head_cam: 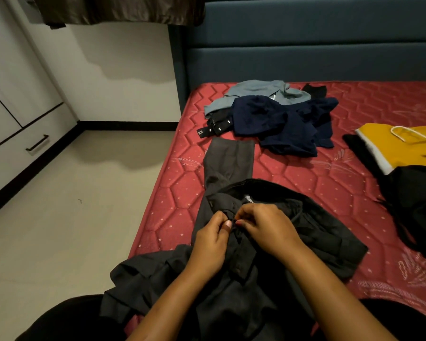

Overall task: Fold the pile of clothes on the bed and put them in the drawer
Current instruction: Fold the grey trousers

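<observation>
A pair of dark grey trousers lies on the red mattress, one leg stretched toward the headboard and the rest bunched over the near edge. My left hand and my right hand meet at the waistband, and both pinch the fabric at the fly. A loose pile of clothes sits farther up the bed: a grey-blue garment, navy pieces and a black strap. The drawer with a black handle is in the white cabinet at the left.
A yellow and white garment with a white hanger on it lies at the right edge, next to a black garment. The blue padded headboard closes the far side. Pale floor runs between bed and cabinet.
</observation>
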Demonstrator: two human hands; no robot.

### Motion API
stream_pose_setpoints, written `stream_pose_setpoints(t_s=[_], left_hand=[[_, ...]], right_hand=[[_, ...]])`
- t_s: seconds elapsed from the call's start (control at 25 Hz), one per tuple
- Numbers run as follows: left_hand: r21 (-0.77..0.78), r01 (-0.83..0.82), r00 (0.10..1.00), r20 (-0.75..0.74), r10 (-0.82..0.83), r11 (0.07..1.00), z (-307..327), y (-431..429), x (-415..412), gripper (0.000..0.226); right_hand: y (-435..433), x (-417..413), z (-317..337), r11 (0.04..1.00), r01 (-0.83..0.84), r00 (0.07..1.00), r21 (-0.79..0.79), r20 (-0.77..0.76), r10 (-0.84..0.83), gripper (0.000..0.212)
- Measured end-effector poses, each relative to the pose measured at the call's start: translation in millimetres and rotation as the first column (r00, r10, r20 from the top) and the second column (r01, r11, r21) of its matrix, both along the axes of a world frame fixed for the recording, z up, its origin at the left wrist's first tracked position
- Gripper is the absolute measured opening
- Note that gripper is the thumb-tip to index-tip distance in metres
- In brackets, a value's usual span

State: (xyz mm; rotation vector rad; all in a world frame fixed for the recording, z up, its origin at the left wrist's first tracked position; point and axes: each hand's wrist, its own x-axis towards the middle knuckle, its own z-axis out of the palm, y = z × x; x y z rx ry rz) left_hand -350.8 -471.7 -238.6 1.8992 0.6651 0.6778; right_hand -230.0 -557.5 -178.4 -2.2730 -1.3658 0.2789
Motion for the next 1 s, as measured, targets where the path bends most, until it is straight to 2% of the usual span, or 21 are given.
stream_pose_setpoints(t_s=[0.08, 0.2, 0.36, 0.56, 0.64, 0.68, 0.76, 0.8, 0.84, 0.88, 0.92, 1.0], left_hand=[[0.016, 0.017, 1.000, -0.011, -0.017, 1.000, -1.1, -1.6, -0.4, 0.025], [0.071, 0.038, 0.997, -0.066, -0.033, 0.997, -1.3, -0.4, -1.7, 0.018], [0.128, 0.108, 0.986, -0.143, -0.089, 0.986, 5.7, 2.4, -1.2, 0.027], [0.114, 0.136, 0.969, -0.220, -0.109, 0.984, 12.5, 2.6, -3.4, 0.029], [0.129, 0.164, 0.946, -0.301, -0.119, 0.978, 17.8, 2.1, -9.5, 0.026], [0.170, 0.173, 0.938, -0.330, -0.109, 0.970, 24.4, 1.7, -12.3, 0.023], [0.348, 0.127, 0.954, -0.300, -0.018, 0.929, 39.3, 6.7, -11.6, 0.010], [0.441, 0.100, 0.959, -0.281, 0.032, 0.892, 44.8, 14.8, -6.2, 0.009], [0.498, 0.116, 0.946, -0.320, 0.058, 0.859, 52.0, 24.0, 1.8, 0.024], [0.495, 0.191, 0.895, -0.442, 0.056, 0.847, 57.1, 33.4, 12.0, 0.040], [0.464, 0.294, 0.794, -0.605, 0.057, 0.836, 61.1, 39.7, 22.9, 0.053], [0.362, 0.485, 0.534, -0.844, 0.059, 0.796, 62.1, 48.2, 40.3, 0.058]], right_hand=[[0.1, 3.4, -1.2, 0.999, 0.003, 0.999, -0.046, -0.033, -0.005, 0.012], [0.9, 1.0, -3.5, 0.992, -0.032, 0.993, -0.124, 0.111, 0.046, 0.013], [2.2, -0.2, -8.8, 0.991, -0.012, 0.970, -0.137, 0.240, 0.045, 0.016], [3.3, -3.5, -13.7, 0.981, 0.036, 0.968, -0.191, 0.250, 0.013, 0.013], [-0.3, 0.5, -10.9, 0.977, -0.020, 0.990, -0.211, 0.132, 0.049, 0.006], [-4.9, 7.5, -7.1, 0.976, -0.088, 0.996, -0.198, -0.017, 0.086, 0.005], [-21.9, 24.4, 2.4, 0.965, -0.221, 0.938, -0.141, -0.302, 0.171, 0.030], [-30.4, 30.0, 4.9, 0.948, -0.280, 0.900, -0.151, -0.386, 0.204, 0.045], [-35.2, 33.9, 2.8, 0.926, -0.323, 0.891, -0.195, -0.394, 0.227, 0.059], [-39.0, 34.7, -1.0, 0.909, -0.343, 0.907, -0.235, -0.336, 0.255, 0.066], [-39.7, 32.5, -7.4, 0.903, -0.333, 0.932, -0.271, -0.240, 0.272, 0.067], [-36.6, 25.1, -16.6, 0.928, -0.308, 0.947, -0.211, -0.166, 0.276, 0.056]])
